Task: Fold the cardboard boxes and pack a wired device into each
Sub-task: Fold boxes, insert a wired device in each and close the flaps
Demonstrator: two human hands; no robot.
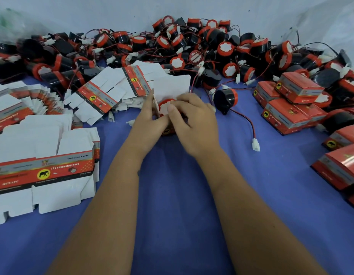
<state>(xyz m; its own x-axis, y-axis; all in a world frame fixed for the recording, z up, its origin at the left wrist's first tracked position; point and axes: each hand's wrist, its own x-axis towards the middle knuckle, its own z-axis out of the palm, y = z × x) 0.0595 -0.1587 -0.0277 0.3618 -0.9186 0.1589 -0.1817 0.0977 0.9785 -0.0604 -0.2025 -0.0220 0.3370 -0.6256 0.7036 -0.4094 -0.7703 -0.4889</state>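
Head view shows both hands meeting over one box at the middle of the blue tabletop. The left hand grips the box's left wall, its fingers curled against a raised white side flap. The right hand curls over the top, fingers pressing down on a red-capped horn that sits in the box's open mouth. The tall white lid flap stands upright behind it.

Judging by this, the packing step is in hand: the horn is going in, not yet fully seated, and its wire cannot be seen, so whether it is tucked in is unclear. The next move likely calls for pushing the horn flush, folding the side flaps inward, then bringing the lid down and tucking its tab.

Only this box shows its contents. Closed boxes are stacked at the right, presumably filled, though nothing inside shows. Flat blanks lie piled at the left, with more fanned out behind. A heap of loose horns runs along the back, and one black horn lies just right of the hands, its red-black wire trailing to a white plug.
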